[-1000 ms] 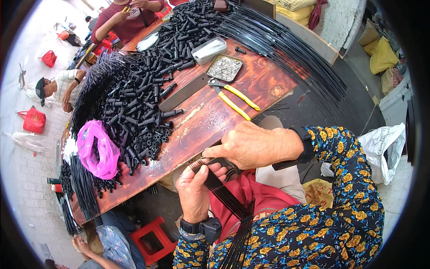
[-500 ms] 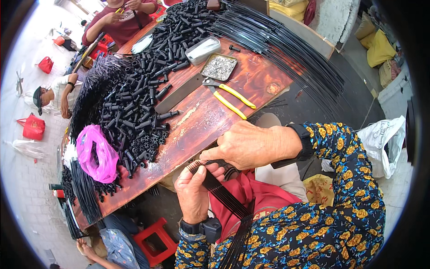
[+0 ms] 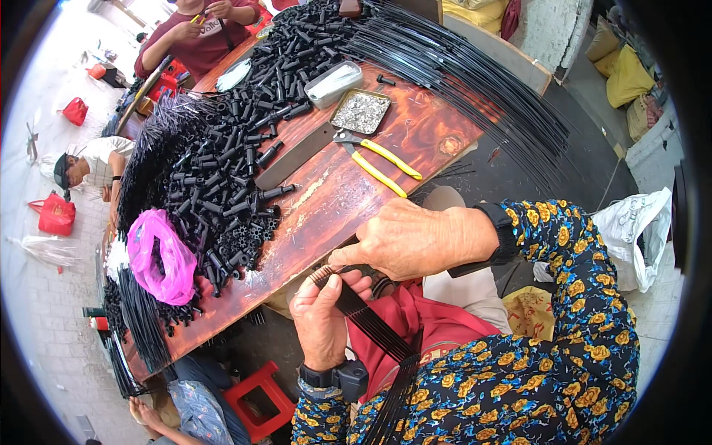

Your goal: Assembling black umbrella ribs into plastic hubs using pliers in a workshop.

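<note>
My left hand (image 3: 317,319) is closed around a flat row of thin black umbrella ribs (image 3: 371,324). They fan side by side from my thumb down over my lap, with a bend partway along. Above their upper ends is my right hand (image 3: 415,241), its fingers curled and its index fingertip close to the rib tips. What its fingers grip, if anything, is hidden under the hand. Yellow-handled pliers (image 3: 391,159) lie open on the wooden table (image 3: 326,200) ahead of my hands. Beside them, a shallow tray (image 3: 352,130) holds small silvery metal bits.
Black plastic tubular parts (image 3: 222,178) are heaped across the table. Long black ribs (image 3: 460,67) overhang its far right edge. A pink plastic bag (image 3: 141,256) and a clear box (image 3: 334,84) stand among them. Other people work at the far and left sides; a red stool (image 3: 259,400) is below.
My hands and the ribs stay nearly where they were. The person at the left has shifted an arm, and the hands at the lower left have moved slightly. The view has tilted a little.
</note>
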### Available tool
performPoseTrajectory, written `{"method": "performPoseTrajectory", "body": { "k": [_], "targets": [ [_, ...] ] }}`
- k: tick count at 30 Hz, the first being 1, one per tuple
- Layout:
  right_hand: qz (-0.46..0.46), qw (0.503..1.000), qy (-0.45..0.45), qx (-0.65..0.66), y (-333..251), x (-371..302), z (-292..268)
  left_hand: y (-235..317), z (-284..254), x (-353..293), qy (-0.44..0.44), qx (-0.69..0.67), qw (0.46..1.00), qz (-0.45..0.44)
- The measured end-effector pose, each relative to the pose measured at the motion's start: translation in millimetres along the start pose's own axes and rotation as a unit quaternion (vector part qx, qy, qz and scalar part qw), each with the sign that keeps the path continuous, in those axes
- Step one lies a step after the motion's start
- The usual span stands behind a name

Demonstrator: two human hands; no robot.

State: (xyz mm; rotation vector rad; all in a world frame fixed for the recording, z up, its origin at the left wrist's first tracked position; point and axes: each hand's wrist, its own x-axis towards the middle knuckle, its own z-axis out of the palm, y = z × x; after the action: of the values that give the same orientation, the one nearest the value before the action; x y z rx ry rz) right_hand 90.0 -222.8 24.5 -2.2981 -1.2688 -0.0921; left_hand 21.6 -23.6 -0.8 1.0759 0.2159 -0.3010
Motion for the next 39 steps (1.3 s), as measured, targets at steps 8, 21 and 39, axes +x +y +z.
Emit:
{"method": "performPoseTrajectory", "body": {
  "k": [8, 21, 39],
  "targets": [
    [0.039, 0.997, 0.004, 0.065, 3.0, 4.6, -4.9, -1.8, 0.8, -0.3, 0.003, 0.015, 1.000, -0.003],
    [0.056, 0.991, 0.010, 0.124, 11.2, 8.7, -0.8, -0.7, 2.7, 1.2, -0.009, -0.002, 1.000, -0.020],
    [0.044, 0.997, -0.025, 0.062, 11.6, 10.6, 2.7, -2.8, 5.1, 2.6, -0.004, 0.016, 1.000, -0.013]
  ]
}}
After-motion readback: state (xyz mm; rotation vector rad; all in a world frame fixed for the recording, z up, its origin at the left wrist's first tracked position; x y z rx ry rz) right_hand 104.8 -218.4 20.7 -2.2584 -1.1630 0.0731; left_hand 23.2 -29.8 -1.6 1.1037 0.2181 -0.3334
